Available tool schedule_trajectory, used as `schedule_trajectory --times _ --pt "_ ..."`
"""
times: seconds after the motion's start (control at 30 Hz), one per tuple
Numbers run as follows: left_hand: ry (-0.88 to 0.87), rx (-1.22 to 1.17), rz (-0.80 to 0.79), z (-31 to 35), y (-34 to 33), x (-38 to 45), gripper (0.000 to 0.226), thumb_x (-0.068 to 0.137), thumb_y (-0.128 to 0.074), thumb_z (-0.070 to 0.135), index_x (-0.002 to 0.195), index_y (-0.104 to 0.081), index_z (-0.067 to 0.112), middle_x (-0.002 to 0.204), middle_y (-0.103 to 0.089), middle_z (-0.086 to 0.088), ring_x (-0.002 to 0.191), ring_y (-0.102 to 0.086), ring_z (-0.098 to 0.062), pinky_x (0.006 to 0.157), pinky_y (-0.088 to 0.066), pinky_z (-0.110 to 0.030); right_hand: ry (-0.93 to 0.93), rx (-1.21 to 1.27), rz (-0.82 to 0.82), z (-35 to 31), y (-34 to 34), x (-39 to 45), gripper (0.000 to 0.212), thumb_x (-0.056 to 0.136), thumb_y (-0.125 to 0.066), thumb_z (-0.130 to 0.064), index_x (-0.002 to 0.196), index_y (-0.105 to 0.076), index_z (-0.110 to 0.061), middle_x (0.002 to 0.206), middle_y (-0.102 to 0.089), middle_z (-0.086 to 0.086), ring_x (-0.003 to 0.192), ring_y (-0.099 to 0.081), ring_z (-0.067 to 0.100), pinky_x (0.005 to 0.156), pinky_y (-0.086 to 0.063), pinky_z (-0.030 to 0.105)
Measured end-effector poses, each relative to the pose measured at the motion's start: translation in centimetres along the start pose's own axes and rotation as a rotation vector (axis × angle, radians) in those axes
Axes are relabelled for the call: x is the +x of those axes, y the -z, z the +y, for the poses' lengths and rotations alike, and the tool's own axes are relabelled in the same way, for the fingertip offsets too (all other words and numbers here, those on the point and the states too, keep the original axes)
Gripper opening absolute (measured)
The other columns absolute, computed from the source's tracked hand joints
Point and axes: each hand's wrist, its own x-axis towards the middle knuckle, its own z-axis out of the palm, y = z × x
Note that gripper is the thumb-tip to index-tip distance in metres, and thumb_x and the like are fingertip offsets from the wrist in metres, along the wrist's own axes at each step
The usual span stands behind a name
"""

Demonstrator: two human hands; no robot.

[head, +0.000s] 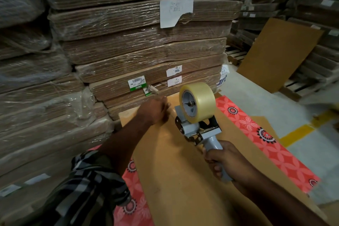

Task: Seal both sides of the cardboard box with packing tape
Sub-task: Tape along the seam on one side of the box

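The right hand (226, 161) is gripping the grey handle of the tape gun (199, 130), which is holding a big clear tape roll (199, 102). The left hand (155, 111) is pressing down on the far end of the cardboard box (176, 170); its fingers are blurry. The box is lying flat on a red flowery mat (264, 139).

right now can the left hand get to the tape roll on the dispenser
Probably yes: the left hand rests on the cardboard box just beside the tape roll, with nothing between them; the right hand only grips the handle.
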Motion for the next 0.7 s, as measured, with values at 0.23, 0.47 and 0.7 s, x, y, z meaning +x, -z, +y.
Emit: schedule_trajectory --times 0.23,0.47,0.7 --pt "0.119 -0.114 0.061 -1.4 -0.6 3.8 0.010 0.090 -0.060 0.021 0.084 -0.068 0.025 0.096 -0.075 -0.007 0.093 -0.070 -0.032 0.068 -0.039 -0.030 0.021 -0.006 -0.003 -0.2 0.3 -0.1 0.011 0.078 -0.061 -0.004 0.088 -0.060 -0.008 0.063 -0.042 0.003 0.050 -0.034 0.013 0.048 -0.026 0.026" --pt "0.204 -0.265 0.093 -1.8 -1.8 4.4 0.018 0.092 -0.069 0.027 0.099 -0.080 0.014 0.105 -0.077 -0.010 0.099 -0.068 -0.031 0.074 -0.035 -0.029 -0.020 -0.031 0.016 0.4 0.4 0.1 0.021 0.068 -0.061 -0.012 0.088 -0.061 -0.010 0.062 -0.042 0.002 0.049 -0.033 0.012 0.048 -0.026 0.025" --pt "0.239 -0.276 0.111 -1.6 -1.9 3.9 0.033 0.094 -0.070 0.033 0.125 -0.076 0.024 0.125 -0.075 -0.009 0.115 -0.068 -0.032 0.087 -0.049 -0.032 -0.078 -0.007 0.032 1.2 0.0 -0.1 0.025 0.063 -0.059 -0.010 0.088 -0.058 -0.008 0.057 -0.041 0.001 0.045 -0.031 0.013 0.045 -0.023 0.022"
